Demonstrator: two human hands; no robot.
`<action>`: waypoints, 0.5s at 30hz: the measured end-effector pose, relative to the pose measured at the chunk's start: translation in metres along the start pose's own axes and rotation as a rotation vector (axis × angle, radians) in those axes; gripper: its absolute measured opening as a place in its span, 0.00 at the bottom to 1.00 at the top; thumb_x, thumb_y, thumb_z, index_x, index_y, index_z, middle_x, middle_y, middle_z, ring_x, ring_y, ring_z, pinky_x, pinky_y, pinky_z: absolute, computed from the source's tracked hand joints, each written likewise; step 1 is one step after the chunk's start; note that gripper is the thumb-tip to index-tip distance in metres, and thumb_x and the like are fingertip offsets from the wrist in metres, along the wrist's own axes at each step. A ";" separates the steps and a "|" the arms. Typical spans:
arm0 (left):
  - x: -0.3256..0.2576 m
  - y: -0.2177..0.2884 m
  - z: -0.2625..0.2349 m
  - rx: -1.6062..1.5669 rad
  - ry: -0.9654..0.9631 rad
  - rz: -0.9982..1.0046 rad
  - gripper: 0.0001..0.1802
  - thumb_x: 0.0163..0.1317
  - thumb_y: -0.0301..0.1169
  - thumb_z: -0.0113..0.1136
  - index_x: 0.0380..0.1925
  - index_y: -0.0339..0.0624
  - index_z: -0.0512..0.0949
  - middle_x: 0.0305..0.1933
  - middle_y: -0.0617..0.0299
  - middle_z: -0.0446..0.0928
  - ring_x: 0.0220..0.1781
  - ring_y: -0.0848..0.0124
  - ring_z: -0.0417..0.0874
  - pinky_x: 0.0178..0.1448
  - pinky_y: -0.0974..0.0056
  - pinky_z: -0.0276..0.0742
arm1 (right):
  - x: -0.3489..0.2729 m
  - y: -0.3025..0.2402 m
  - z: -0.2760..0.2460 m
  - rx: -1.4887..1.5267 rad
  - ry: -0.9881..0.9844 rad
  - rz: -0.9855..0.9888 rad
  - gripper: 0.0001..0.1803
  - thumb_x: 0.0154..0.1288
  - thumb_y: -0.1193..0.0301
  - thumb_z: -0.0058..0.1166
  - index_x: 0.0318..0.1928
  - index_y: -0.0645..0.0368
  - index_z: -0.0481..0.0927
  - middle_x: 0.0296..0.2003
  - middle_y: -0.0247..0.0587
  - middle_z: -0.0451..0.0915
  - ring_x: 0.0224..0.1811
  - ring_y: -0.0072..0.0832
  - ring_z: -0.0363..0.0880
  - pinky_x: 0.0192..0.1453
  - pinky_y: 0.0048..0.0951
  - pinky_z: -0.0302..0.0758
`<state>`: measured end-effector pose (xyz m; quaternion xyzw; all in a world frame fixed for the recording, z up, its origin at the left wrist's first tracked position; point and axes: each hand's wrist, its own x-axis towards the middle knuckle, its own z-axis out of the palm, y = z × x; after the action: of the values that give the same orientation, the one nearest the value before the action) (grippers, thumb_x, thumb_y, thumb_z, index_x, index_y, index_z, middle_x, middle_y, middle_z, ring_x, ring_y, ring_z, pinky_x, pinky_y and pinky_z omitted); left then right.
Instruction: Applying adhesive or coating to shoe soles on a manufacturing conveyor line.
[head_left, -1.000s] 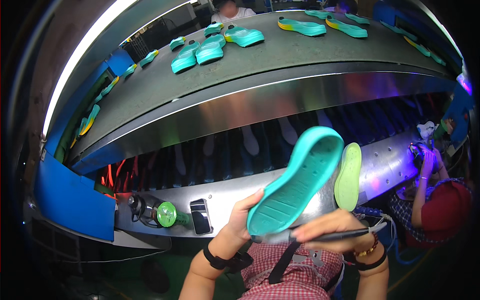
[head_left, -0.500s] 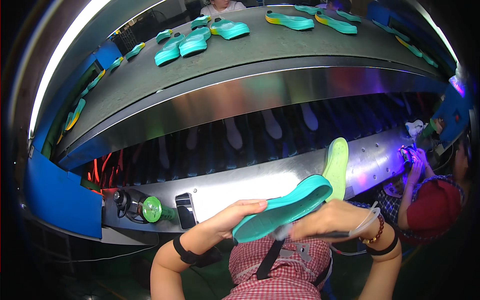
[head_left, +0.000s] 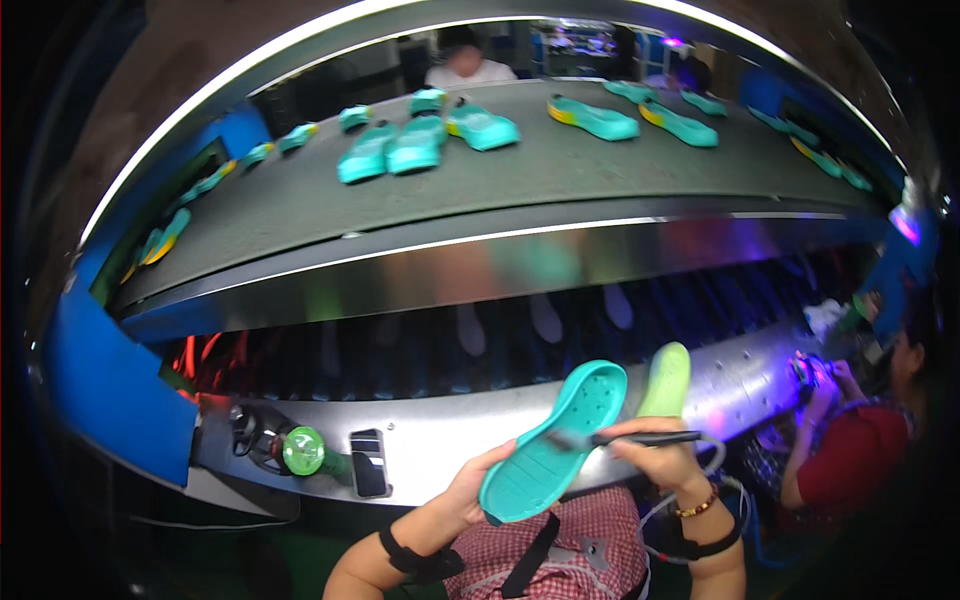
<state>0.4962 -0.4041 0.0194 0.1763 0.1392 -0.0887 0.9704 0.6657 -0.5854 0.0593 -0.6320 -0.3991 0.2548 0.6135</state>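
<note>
My left hand (head_left: 472, 488) holds a teal shoe sole (head_left: 553, 441) by its lower end, inner side turned up toward me. Across the sole's middle my right hand (head_left: 655, 457) holds a thin dark brush (head_left: 618, 439), its bristle tip touching the sole. A lime-green sole (head_left: 666, 380) stands upright just behind my right hand, against the metal ledge (head_left: 450, 437). Both wrists wear dark bands, and the right one also carries a beaded bracelet.
Above runs a grey conveyor belt (head_left: 520, 185) carrying several teal and yellow-tipped soles (head_left: 415, 145). On the ledge lie a green round cap (head_left: 303, 450) and a dark phone (head_left: 368, 462). A person in red (head_left: 850, 465) works at my right; another stands behind the belt.
The teal sole went from steeply upright to nearly flat, then tilted up again with its inside facing me. The brush now rests across its middle.
</note>
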 end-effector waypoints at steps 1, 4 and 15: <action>0.001 -0.002 -0.002 -0.150 -0.032 -0.077 0.26 0.63 0.41 0.40 0.57 0.35 0.58 0.55 0.45 0.65 0.52 0.54 0.73 0.54 0.47 0.69 | 0.006 0.007 0.001 -0.096 0.195 -0.078 0.09 0.53 0.78 0.52 0.37 0.65 0.79 0.25 0.38 0.79 0.24 0.19 0.74 0.29 0.17 0.71; 0.000 -0.002 -0.005 -0.142 0.073 -0.055 0.26 0.62 0.40 0.43 0.57 0.36 0.58 0.54 0.46 0.67 0.51 0.55 0.73 0.54 0.45 0.68 | 0.003 0.019 0.028 -0.149 0.448 0.092 0.10 0.51 0.81 0.52 0.36 0.66 0.78 0.28 0.42 0.79 0.22 0.21 0.75 0.28 0.19 0.71; -0.128 0.133 0.047 0.255 -0.120 0.839 0.35 0.61 0.51 0.30 0.57 0.30 0.56 0.54 0.41 0.65 0.49 0.43 0.71 0.54 0.42 0.66 | -0.056 0.048 -0.008 0.798 0.118 0.205 0.18 0.62 0.70 0.42 0.45 0.75 0.71 0.35 0.48 0.76 0.29 0.25 0.70 0.31 0.21 0.67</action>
<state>0.4157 -0.2834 0.1427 0.3304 -0.0129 0.2862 0.8993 0.6506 -0.6319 0.0041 -0.3947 -0.1683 0.4126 0.8035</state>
